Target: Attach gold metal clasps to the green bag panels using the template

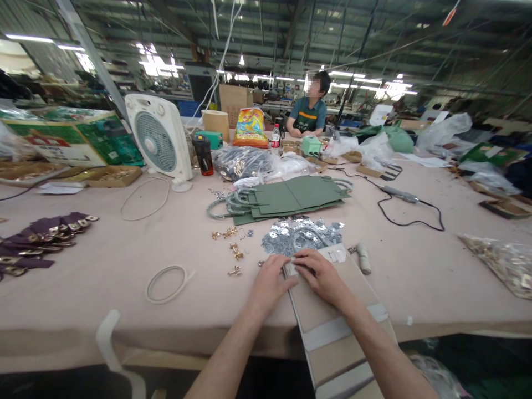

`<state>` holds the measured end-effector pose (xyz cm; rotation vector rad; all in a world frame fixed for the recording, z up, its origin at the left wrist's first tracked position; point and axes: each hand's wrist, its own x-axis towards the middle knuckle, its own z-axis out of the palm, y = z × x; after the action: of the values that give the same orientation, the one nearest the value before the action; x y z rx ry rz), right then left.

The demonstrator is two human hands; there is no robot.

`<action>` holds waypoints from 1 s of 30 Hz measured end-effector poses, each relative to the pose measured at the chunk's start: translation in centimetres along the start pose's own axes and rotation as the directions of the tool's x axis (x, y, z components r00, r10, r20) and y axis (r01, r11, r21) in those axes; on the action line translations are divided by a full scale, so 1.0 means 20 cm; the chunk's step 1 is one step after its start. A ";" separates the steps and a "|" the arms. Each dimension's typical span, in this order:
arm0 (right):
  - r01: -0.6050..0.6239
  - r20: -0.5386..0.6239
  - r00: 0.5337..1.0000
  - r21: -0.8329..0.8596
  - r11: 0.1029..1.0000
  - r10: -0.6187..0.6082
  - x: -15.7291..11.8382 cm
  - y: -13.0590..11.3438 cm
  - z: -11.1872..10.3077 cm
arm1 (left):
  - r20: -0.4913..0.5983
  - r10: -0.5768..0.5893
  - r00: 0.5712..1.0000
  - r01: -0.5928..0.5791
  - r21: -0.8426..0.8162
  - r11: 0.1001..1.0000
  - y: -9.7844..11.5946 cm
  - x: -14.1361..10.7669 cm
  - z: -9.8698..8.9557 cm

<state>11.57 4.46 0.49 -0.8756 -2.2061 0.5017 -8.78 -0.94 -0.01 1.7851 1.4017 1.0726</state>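
Note:
A beige bag panel [328, 316] with grey strips lies in front of me, its near end hanging past the table edge. At the panel's far left corner my left hand [272, 282] grips the edge, thumb on top. My right hand [322, 277] lies over the same corner, fingers bent and pressed together; whatever small part is under the fingertips is hidden. A clear-wrapped bag handle [310, 233] curves out beyond the panel's far end. Just behind lies a heap of flat metal plates [278, 238]. Small gold metal fittings [236, 252] are scattered left of my left hand.
Green bag panels with handles [295, 197] are stacked farther back. A white fan [155, 136] and dark bottle [203, 155] stand back left. A coiled strip [166, 284] lies left, a rolled piece [363, 259] right. A corded tool [399, 193] lies back right; a co-worker [311, 113] sits opposite.

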 end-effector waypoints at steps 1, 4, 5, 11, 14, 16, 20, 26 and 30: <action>0.008 0.001 1.000 0.002 1.000 -0.008 -0.01 0.00 0.00 | -0.007 0.007 1.000 -0.007 0.011 1.000 0.00 0.00 0.00; 0.012 -0.029 1.000 -0.001 1.000 -0.012 -0.03 0.01 -0.01 | -0.026 0.016 1.000 -0.014 0.045 0.999 0.00 0.00 0.01; 0.006 -0.045 0.999 -0.006 1.000 -0.006 -0.04 0.01 -0.01 | -0.030 0.012 0.999 -0.010 0.049 0.999 0.01 0.00 0.01; 0.018 -0.097 0.995 -0.037 0.999 -0.022 -0.07 0.01 0.01 | -0.038 -0.033 0.999 0.037 0.128 0.991 0.05 0.04 0.01; 0.030 -0.118 0.993 -0.008 1.000 -0.031 -0.07 0.01 0.01 | -0.024 -0.069 0.997 0.072 0.145 0.987 0.07 0.05 0.01; 0.026 -0.135 0.991 0.009 1.000 -0.024 -0.07 0.00 0.00 | -0.004 -0.094 0.996 0.093 0.147 0.985 0.08 0.06 0.01; 0.029 -0.151 0.988 -0.001 1.000 -0.029 -0.07 -0.01 0.00 | -0.017 -0.126 0.992 0.127 0.204 0.971 0.10 0.08 0.01; 0.018 -0.142 0.990 -0.006 1.000 -0.019 -0.06 -0.02 0.00 | -0.059 -0.154 0.986 0.165 0.290 0.943 0.15 0.10 0.05; -0.014 -0.123 0.992 0.030 0.999 0.017 -0.05 -0.02 -0.01 | -0.072 -0.053 0.996 0.071 0.277 0.958 0.12 0.04 0.09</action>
<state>12.17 3.48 0.38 -0.8855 -2.0766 0.4731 -5.95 -0.71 1.43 1.9003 1.7077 0.9427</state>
